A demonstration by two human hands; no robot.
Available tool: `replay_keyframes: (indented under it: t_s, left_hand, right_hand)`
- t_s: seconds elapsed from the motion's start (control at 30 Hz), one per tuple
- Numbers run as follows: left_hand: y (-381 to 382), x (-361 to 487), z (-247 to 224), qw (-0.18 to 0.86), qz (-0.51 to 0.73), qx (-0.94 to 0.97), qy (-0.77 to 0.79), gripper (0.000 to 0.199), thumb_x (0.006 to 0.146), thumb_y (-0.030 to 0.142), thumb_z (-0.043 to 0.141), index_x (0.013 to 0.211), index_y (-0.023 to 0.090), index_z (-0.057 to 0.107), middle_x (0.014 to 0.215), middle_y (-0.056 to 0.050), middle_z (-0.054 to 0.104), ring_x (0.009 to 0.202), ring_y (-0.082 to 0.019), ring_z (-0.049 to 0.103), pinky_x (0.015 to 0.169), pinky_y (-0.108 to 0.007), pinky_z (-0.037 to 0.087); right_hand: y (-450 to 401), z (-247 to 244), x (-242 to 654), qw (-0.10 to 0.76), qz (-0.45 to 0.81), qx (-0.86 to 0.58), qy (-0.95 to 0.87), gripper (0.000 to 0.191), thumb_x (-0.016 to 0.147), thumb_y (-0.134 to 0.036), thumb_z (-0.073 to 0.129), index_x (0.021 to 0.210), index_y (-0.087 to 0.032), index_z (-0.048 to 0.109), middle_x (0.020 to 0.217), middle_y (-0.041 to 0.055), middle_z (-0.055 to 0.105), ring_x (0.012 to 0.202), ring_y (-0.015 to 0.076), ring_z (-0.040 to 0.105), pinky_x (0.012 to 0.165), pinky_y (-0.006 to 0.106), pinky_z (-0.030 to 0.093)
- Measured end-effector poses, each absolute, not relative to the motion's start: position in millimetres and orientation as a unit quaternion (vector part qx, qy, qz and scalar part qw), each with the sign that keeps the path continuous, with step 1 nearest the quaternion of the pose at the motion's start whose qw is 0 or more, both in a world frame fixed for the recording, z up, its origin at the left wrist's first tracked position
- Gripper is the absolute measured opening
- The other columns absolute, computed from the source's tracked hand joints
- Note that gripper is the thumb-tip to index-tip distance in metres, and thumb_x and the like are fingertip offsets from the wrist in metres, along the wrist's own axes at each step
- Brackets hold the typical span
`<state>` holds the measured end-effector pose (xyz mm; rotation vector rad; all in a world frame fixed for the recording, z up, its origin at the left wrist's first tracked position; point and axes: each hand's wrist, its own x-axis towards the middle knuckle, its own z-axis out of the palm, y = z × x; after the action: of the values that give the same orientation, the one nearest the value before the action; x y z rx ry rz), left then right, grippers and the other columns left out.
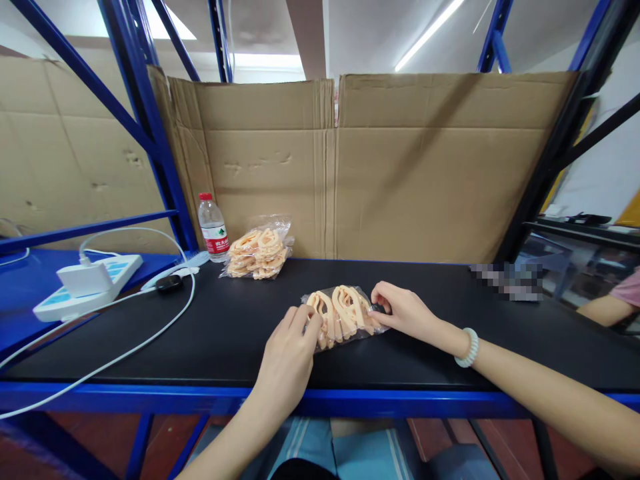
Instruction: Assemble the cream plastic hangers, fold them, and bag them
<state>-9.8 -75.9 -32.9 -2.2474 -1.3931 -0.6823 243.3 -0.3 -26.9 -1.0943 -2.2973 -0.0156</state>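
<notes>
On the black bench mat, a clear plastic bag of peach-coloured looped bands [345, 313] lies flat in front of me. My left hand [291, 350] rests at the bag's left end, its fingers curled over the plastic edge. At the opposite end my right hand [403, 312], with a pale coiled band on its wrist, pinches the bag's right edge between thumb and fingers. Farther back, a second clear bag of the same peach bands [259, 252] sits against the cardboard.
A water bottle [213, 230] with a red cap stands by the back bag. At left lie a white power strip [120, 275] and a looping white cable [186, 310]. Cardboard panels [270, 173] close off the back. Another person's arm [607, 307] shows at far right.
</notes>
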Motion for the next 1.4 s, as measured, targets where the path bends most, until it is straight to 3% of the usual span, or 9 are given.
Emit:
replay_keyframes:
  t_s: [0.1,0.3,0.53,0.63,0.73,0.87,0.97,1.23,1.4]
  left_hand:
    - [-74,-11,-34,0.153,-0.24,-0.835,-0.471,0.026,0.082,-0.002,0.035,0.083,0.018,0.051,0.083,-0.005,0.056,0.074,-0.019,0.052,0.066,-0.031,0.045]
    - [-76,-16,-27,0.082,-0.215,-0.861,-0.453,0.028,0.079,-0.003,0.032,0.082,0.017,0.052,0.082,-0.006,0.058,0.074,-0.019,0.053,0.069,-0.032,0.046]
    - [-93,-38,-32,0.056,-0.243,-0.895,-0.37,0.027,0.089,0.018,0.043,0.113,0.017,0.057,0.107,-0.011,0.064,0.095,-0.023,0.061,0.084,-0.038,0.052]
    - [-99,-46,-36,0.069,-0.257,-0.897,-0.352,0.038,0.088,0.025,0.05,0.126,0.018,0.052,0.118,-0.012,0.063,0.105,-0.026,0.06,0.091,-0.041,0.051]
    - [-105,-51,-34,0.064,-0.254,-0.907,-0.329,0.041,0.086,0.019,0.048,0.127,0.019,0.051,0.117,-0.011,0.064,0.104,-0.024,0.061,0.094,-0.042,0.05]
    - [-111,-57,-38,0.065,-0.266,-0.914,-0.301,0.043,0.084,0.015,0.05,0.127,0.021,0.049,0.111,-0.008,0.066,0.097,-0.021,0.063,0.101,-0.044,0.043]
    - [-115,-62,-49,0.063,-0.298,-0.906,-0.293,0.032,0.086,0.014,0.053,0.117,0.022,0.052,0.098,-0.005,0.067,0.088,-0.018,0.062,0.097,-0.041,0.044]
    - [-117,-66,-71,-0.001,-0.375,-0.88,-0.292,0.022,0.087,0.004,0.047,0.099,0.021,0.055,0.085,-0.004,0.06,0.081,-0.017,0.055,0.076,-0.032,0.046]
    - [-117,-66,-63,-0.017,-0.339,-0.888,-0.31,0.042,0.088,0.008,0.05,0.128,0.022,0.046,0.094,-0.007,0.06,0.083,-0.018,0.053,0.074,-0.03,0.046]
  right_hand:
    - [-2,-25,244,0.285,-0.084,-0.325,-0.898,0.002,0.087,-0.019,0.054,0.086,-0.019,0.052,0.087,0.0055,0.056,0.08,0.0175,0.051,0.07,0.028,0.042]
    - [-2,-28,251,0.211,-0.075,-0.239,-0.945,0.022,0.089,-0.006,0.037,0.083,-0.018,0.054,0.08,0.006,0.054,0.073,0.0164,0.049,0.068,0.027,0.044]
    - [-26,-32,262,0.213,0.002,-0.261,-0.942,0.058,0.076,0.007,0.032,0.124,-0.016,0.055,0.12,0.0112,0.061,0.111,0.0188,0.058,0.096,0.037,0.049]
    - [-43,-37,269,0.21,0.028,-0.287,-0.934,0.06,0.084,0.002,0.034,0.139,-0.019,0.043,0.135,0.0097,0.054,0.122,0.019,0.052,0.105,0.039,0.043]
    - [-62,-35,275,0.192,0.038,-0.316,-0.929,0.052,0.092,-0.015,0.045,0.143,-0.024,0.039,0.139,0.0083,0.05,0.126,0.0219,0.049,0.107,0.04,0.042]
    - [-89,-29,279,0.161,0.022,-0.335,-0.928,0.063,0.089,-0.039,0.059,0.145,-0.026,0.034,0.141,0.01,0.047,0.128,0.0271,0.046,0.104,0.041,0.044]
    - [-105,-37,276,0.169,0.009,-0.324,-0.931,0.069,0.081,-0.05,0.065,0.14,-0.023,0.042,0.136,0.012,0.052,0.129,0.0291,0.044,0.102,0.04,0.046]
    - [-118,-75,256,0.3,-0.128,-0.331,-0.886,0.039,0.08,-0.042,0.068,0.111,-0.019,0.059,0.114,0.0155,0.063,0.119,0.035,0.052,0.097,0.05,0.046]
    - [-112,-62,245,0.273,-0.154,-0.31,-0.898,0.068,0.083,-0.04,0.064,0.14,-0.013,0.039,0.141,0.0191,0.044,0.135,0.0353,0.034,0.106,0.053,0.039]
